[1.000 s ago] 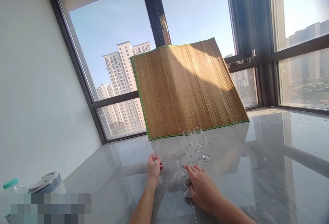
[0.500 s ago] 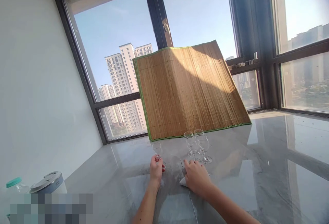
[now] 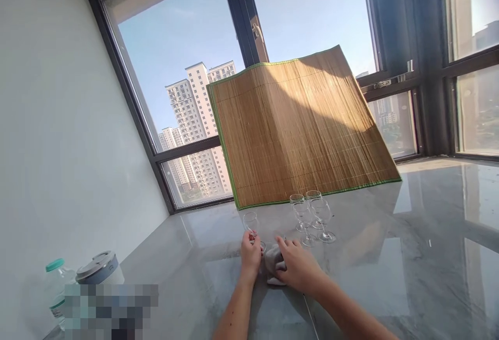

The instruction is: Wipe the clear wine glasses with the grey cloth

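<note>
My left hand has its fingers closed around the stem of a small clear wine glass. The bowl shows above the fingers and part of the foot beside them. In my right hand is a bunched grey cloth, just to the right of the held glass; a gap seems to lie between cloth and glass. Beyond my right hand, several clear stemmed glasses stand upright in a tight group on the glossy grey surface. Their outlines overlap.
A bamboo mat with green edging leans against the window behind the glasses. At the left stand a clear bottle with a teal cap and a lidded cup, both partly covered by a blurred patch. A white wall bounds the left side.
The view has swung left, so the scene sits further right. My right hand has moved closer to my left, and more of the grey cloth shows. The left hand keeps the wine glass.
</note>
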A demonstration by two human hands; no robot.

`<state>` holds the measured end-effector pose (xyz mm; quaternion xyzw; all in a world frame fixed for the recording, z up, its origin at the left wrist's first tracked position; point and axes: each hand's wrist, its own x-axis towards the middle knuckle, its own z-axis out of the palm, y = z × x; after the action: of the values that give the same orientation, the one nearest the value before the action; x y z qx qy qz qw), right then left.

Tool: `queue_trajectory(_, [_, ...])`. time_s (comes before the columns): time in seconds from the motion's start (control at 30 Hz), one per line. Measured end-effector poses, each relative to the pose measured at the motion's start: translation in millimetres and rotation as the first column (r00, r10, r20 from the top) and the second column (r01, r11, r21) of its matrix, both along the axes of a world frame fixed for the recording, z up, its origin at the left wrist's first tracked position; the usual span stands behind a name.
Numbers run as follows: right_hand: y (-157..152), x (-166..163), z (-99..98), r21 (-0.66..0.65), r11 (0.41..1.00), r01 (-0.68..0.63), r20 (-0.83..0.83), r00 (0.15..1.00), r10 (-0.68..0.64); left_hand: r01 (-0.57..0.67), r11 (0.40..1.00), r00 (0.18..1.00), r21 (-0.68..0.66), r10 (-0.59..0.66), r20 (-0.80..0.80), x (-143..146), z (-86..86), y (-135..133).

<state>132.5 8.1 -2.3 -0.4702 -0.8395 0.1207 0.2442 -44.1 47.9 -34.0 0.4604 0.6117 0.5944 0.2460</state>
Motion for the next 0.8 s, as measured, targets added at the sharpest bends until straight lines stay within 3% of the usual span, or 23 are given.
queue_trajectory(0.1, [4.0,-1.1,-6.1,-0.031,0.996,-0.082,-0.093,0.993,0.079,-0.005,1.000,0.999,-0.005,0.004,-0.032,2.5,1.9,-2.4])
queue_trajectory(0.2, [11.6,-4.4,-6.9,-0.014,0.998,-0.067,-0.240,0.969,0.062,-0.024,1.000,0.998,0.011,0.025,-0.065,5.2,6.9,-7.2])
queue_trajectory(0.33, [19.5,-3.1,1.1,0.096,0.995,0.032,-0.486,0.874,0.018,-0.029,0.995,0.977,0.100,0.049,-0.209,9.4,11.6,-12.9])
queue_trajectory(0.43, [19.0,-0.4,6.7,0.207,0.976,0.069,-0.604,0.793,0.072,-0.015,0.992,0.928,0.129,0.062,-0.367,12.8,12.2,-16.1])
queue_trajectory(0.63, [9.6,0.8,6.2,0.348,0.937,0.017,-0.569,0.798,0.197,0.008,0.992,0.852,0.128,0.060,-0.520,19.4,15.8,-27.2])
queue_trajectory(0.8, [19.4,8.7,7.9,0.351,0.930,0.112,-0.594,0.794,0.128,0.064,0.990,0.847,0.128,0.014,-0.532,20.9,14.8,-24.4])
